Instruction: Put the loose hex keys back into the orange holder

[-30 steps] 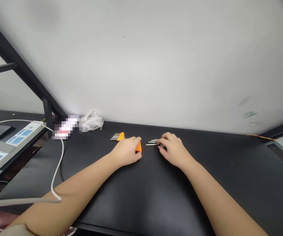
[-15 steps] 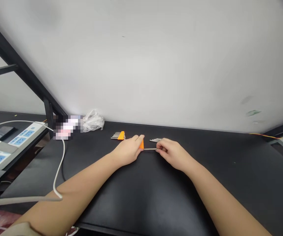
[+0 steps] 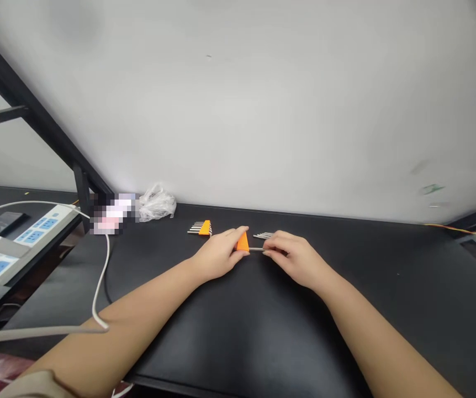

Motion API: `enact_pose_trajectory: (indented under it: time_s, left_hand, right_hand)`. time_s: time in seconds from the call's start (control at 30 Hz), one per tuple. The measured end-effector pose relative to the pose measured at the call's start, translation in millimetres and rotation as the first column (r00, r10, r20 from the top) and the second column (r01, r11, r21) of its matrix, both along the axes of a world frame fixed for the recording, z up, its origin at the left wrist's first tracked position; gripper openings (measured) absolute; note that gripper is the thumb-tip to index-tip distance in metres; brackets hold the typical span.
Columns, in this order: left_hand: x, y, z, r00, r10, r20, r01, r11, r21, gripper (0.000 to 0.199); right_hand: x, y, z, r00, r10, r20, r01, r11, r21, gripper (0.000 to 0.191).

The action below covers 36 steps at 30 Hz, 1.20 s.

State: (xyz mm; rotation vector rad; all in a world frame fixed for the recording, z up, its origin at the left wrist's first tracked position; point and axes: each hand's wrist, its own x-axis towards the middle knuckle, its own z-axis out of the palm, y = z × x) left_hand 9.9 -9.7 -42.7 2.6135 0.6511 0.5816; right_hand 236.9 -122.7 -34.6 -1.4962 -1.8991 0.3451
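My left hand [image 3: 220,254] grips an orange holder [image 3: 243,243] between thumb and fingers, just above the black table. From the holder's right side a thin metal rod [image 3: 257,249] reaches across to my right hand [image 3: 294,255], whose thumb and fingers pinch its other end. Several loose metal rods [image 3: 263,235] lie behind my right fingers, partly hidden by them. Another orange holder [image 3: 205,228], filled with several metal rods, rests on the table behind my left hand.
A crumpled clear plastic bag [image 3: 157,203] lies by the wall, beside a blurred-out object. At the left are a white power strip [image 3: 35,239] and a white cable [image 3: 102,276] looping over my left forearm. A black frame [image 3: 47,130] rises there.
The orange holder has shifted slightly right and shows more between my left fingers. A shorter stretch of rod now shows between the holder and my right hand.
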Motion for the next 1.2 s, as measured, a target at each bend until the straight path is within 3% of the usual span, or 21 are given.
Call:
enact_pose_trajectory:
  time_s: [0.1,0.2,0.27,0.33,0.4,0.47,0.53,0.63,0.87,1.1,1.2]
  left_hand:
    - [2,-3,-1.1,0.998,-0.047,0.037,0.049,0.997,-0.054,0.057]
    - [4,-4,-1.1,0.993,-0.091,0.075,0.091,0.996,0.008,0.05]
    - [4,-4,-1.1,0.992,-0.104,0.075,0.101,0.994,0.044,0.048]
    - [3,-3,-1.4,0.995,-0.086,0.057,0.084,0.996,0.037,0.051]
    - [3,-3,-1.8,0.998,-0.054,0.028,0.053,0.998,0.028,0.054]
    - [3,-3,-1.9,0.999,-0.034,0.0,0.034,0.998,0.044,0.055]
    - [3,-3,-1.5,0.999,-0.028,-0.021,0.029,0.998,0.06,0.055]
    - [4,-3,-0.5,0.999,-0.015,-0.042,0.018,0.997,0.07,0.054]
    - [2,1,-2.4,0.998,0.021,-0.055,-0.014,0.993,0.116,0.055]
    - [2,4,-3.8,1.0,0.02,-0.019,-0.017,0.993,0.116,0.055]
    - [2,5,-4.0,1.0,0.008,-0.011,-0.007,0.994,0.107,0.054]
  right_hand:
    - [-11,1,-3.1,0.966,-0.021,-0.258,-0.027,0.982,-0.185,0.018]
    - [-23,4,-9.4,0.799,-0.086,-0.595,-0.158,0.925,-0.346,0.027]
    - [-26,7,-13.1,0.728,-0.14,-0.671,-0.168,0.913,-0.373,0.033]
    - [-20,9,-15.7,0.792,-0.194,-0.579,-0.03,0.935,-0.354,0.031]
    - [-9,10,-18.0,0.91,-0.27,-0.315,0.207,0.953,-0.22,0.026]
    - [4,11,-20.8,0.935,-0.356,0.003,0.356,0.934,-0.023,0.022]
    - [14,12,-23.7,0.908,-0.371,0.192,0.369,0.928,0.047,0.021]
    - [19,13,-25.2,0.882,-0.354,0.313,0.36,0.932,0.038,0.021]
    - [6,7,-13.2,0.804,-0.317,0.503,0.379,0.925,-0.022,0.013]
    - [-1,10,-6.7,0.692,-0.32,0.647,0.373,0.926,0.058,0.021]
    - [1,11,-5.2,0.711,-0.308,0.632,0.322,0.942,0.098,0.017]
